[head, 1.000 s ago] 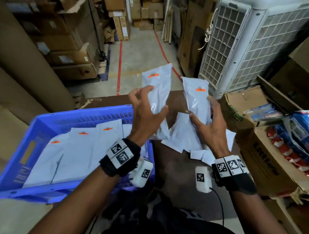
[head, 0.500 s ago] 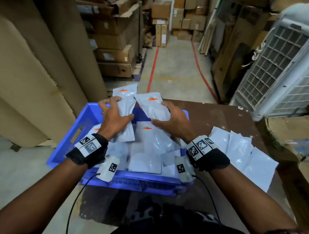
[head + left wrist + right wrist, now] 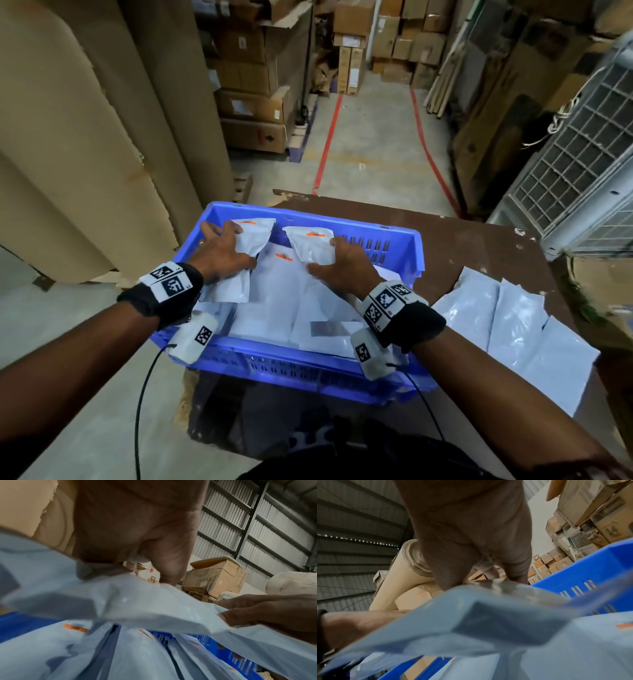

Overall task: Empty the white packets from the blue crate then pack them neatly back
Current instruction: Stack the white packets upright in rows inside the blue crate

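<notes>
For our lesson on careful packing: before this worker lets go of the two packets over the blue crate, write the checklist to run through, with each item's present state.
1. Left hand grips its packet: ok.
2. Right hand grips its packet: ok.
3. Both packets are over the blue crate: ok.
4. Packets already in the crate lie flat: ok.
5. All packets are off the table: not ok, a pile remains.
6. Room left beneath: cannot tell.

Both forearms stretched forward and down, side by side, each wrist wrapped in a black band with checkered markers. Left hand palm down, fingers spread and thumb tucked under, gripping. Right hand beside it, close but apart, fingers curled, pinching likewise.
</notes>
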